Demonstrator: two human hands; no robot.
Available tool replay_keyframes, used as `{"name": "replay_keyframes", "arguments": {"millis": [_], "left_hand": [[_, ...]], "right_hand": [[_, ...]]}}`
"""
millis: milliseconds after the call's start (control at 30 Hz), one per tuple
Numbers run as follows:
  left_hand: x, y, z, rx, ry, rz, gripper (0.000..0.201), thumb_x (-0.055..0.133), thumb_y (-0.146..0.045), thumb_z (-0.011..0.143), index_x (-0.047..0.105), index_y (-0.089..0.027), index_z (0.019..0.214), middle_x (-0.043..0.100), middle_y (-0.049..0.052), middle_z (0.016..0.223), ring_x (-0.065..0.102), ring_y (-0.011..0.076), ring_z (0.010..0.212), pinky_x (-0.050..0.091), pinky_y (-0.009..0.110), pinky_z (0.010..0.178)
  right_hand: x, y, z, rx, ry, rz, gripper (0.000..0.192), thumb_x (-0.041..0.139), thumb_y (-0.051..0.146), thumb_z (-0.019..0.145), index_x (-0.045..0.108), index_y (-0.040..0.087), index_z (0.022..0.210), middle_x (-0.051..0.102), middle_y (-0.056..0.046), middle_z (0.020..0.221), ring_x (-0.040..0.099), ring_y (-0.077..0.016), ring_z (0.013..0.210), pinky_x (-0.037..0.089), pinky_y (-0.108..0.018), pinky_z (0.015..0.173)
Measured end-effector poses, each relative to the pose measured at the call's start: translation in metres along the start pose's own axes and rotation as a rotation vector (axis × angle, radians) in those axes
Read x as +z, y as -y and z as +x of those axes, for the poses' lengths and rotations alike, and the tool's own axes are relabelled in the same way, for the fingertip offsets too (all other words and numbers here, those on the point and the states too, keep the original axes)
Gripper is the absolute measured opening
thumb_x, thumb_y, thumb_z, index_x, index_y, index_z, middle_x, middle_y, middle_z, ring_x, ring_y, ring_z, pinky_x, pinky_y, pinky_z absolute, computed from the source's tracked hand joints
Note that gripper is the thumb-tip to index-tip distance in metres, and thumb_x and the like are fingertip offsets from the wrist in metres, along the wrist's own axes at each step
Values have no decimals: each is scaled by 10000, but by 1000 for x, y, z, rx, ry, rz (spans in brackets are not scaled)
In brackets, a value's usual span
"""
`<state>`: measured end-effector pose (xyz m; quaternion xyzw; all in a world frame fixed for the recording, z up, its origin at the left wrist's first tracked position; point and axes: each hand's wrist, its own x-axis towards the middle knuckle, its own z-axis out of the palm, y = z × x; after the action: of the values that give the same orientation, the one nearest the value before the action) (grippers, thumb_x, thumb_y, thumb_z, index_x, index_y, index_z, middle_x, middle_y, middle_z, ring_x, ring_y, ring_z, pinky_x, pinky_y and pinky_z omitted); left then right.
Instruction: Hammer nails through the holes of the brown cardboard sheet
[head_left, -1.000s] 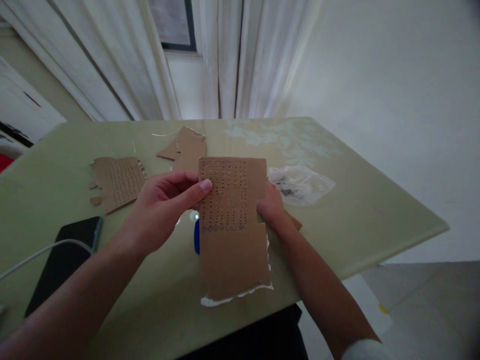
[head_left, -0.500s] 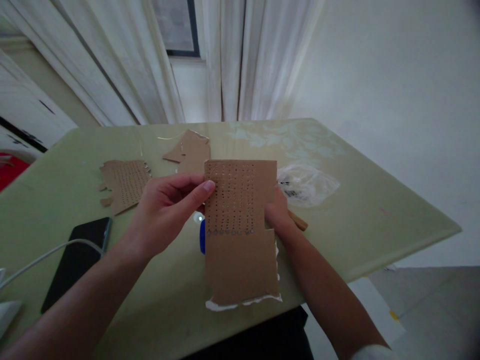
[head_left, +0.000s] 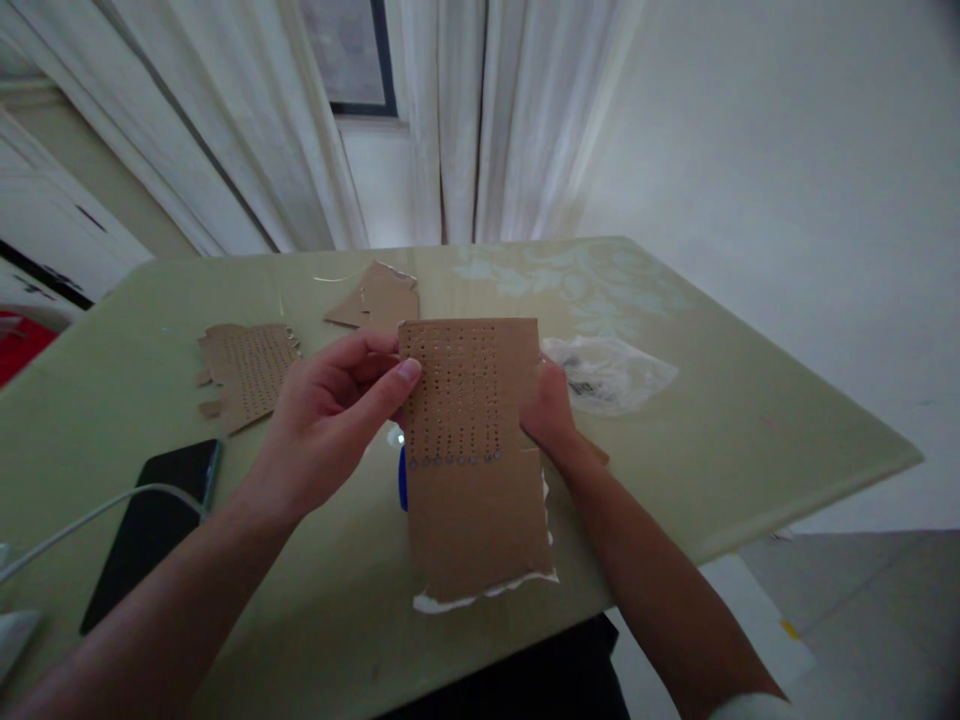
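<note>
Perforated cardboard sheet point(head_left: 476, 460) held above the table's point(head_left: 750, 420) near edge, long axis near-to-far; left hand point(head_left: 330, 425) pinches its left edge, right hand point(head_left: 551, 415) grips the right (fingers behind)

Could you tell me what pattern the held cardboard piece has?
Rows of small punched holes across the brown cardboard piece, head view.

desk point(head_left: 750, 420) pale green, glossy | punched card point(head_left: 247, 372) lying far left | torn scraps point(head_left: 379, 295) at the back, near the curtains point(head_left: 450, 110) | clear bag point(head_left: 611, 370) to the right | dark phone point(head_left: 154, 525) near left, white cable point(head_left: 82, 515) across it | blue object point(head_left: 403, 478) mostly hidden
</note>
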<state>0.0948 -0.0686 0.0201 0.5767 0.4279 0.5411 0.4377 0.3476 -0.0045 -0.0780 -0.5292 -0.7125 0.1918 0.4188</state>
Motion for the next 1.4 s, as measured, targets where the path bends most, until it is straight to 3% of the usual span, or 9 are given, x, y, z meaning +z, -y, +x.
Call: {"name": "replay_keyframes", "arguments": {"millis": [100, 167, 233, 300, 467, 700, 1000, 1200, 1400], "left_hand": [[-4, 5, 2, 7, -11, -30, 209, 867, -412, 966, 802, -235, 1056, 820, 15, 907, 761, 158, 753, 635, 214, 592], [-6, 7, 3, 13, -28, -49, 189, 855, -402, 977, 794, -251, 1073, 824, 11, 951, 764, 157, 792, 633, 211, 609], [-7, 7, 4, 11, -48, -58, 179, 850, -397, 980, 784, -259, 1074, 823, 2, 957, 759, 149, 800, 632, 208, 623], [-6, 5, 4, -2, -70, -56, 191, 851, -406, 976, 767, -258, 1063, 818, -4, 932, 757, 146, 791, 636, 212, 633], [-4, 3, 5, -58, -101, -4, 292, 839, -484, 967, 737, -248, 1104, 837, 23, 959, 794, 181, 831, 660, 244, 652], [2, 3, 5, -157, 111, -27, 519, 958, -530, 847, 805, -173, 1192, 882, 135, 1077, 849, 314, 1013, 730, 393, 847], [1, 5, 4, -173, 115, -65, 466, 952, -511, 868, 843, -159, 1155, 883, 149, 1117, 853, 328, 1047, 740, 422, 897], [2, 0, 5, -187, 140, -60, 450, 945, -582, 854, 879, -200, 1082, 889, 128, 1019, 856, 309, 933, 745, 438, 866], [-1, -2, 6, -181, 176, 7, 417, 956, -584, 836, 897, -206, 1002, 890, 118, 990, 851, 333, 1000, 737, 442, 884]], "right_hand": [[-2, 13, 2, 129, -10, 522, 396, 603, 580, 1064, 717, 236, 906, 683, -6, 735, 617, -164, 645, 504, -281, 605], [-6, 21, -1, 229, 60, 865, 536, 666, 770, 979, 728, 241, 913, 665, 13, 669, 570, -148, 544, 466, -271, 521], [-12, 27, -6, 280, 167, 1009, 663, 707, 891, 876, 771, 235, 939, 699, 1, 680, 595, -151, 543, 481, -274, 520], [-17, 31, -11, 293, 303, 1040, 681, 775, 889, 821, 818, 222, 954, 751, -26, 746, 663, -167, 617, 521, -277, 567], [-23, 32, -19, 256, 565, 1057, 403, 940, 590, 843, 883, 233, 1020, 833, -36, 925, 754, -179, 782, 572, -258, 673], [-22, 33, -23, 301, 535, 1017, 341, 902, 546, 910, 887, 210, 970, 838, -40, 875, 749, -163, 720, 561, -243, 631], [-22, 32, -24, 296, 518, 1031, 357, 915, 542, 895, 882, 188, 912, 833, -45, 835, 702, -145, 634, 511, -231, 554], [-20, 31, -25, 314, 508, 1010, 360, 914, 554, 890, 863, 200, 861, 809, -37, 796, 712, -160, 654, 513, -235, 553], [-20, 32, -26, 317, 493, 1020, 346, 912, 560, 891, 891, 217, 927, 843, -48, 871, 733, -170, 686, 547, -250, 574]]}}
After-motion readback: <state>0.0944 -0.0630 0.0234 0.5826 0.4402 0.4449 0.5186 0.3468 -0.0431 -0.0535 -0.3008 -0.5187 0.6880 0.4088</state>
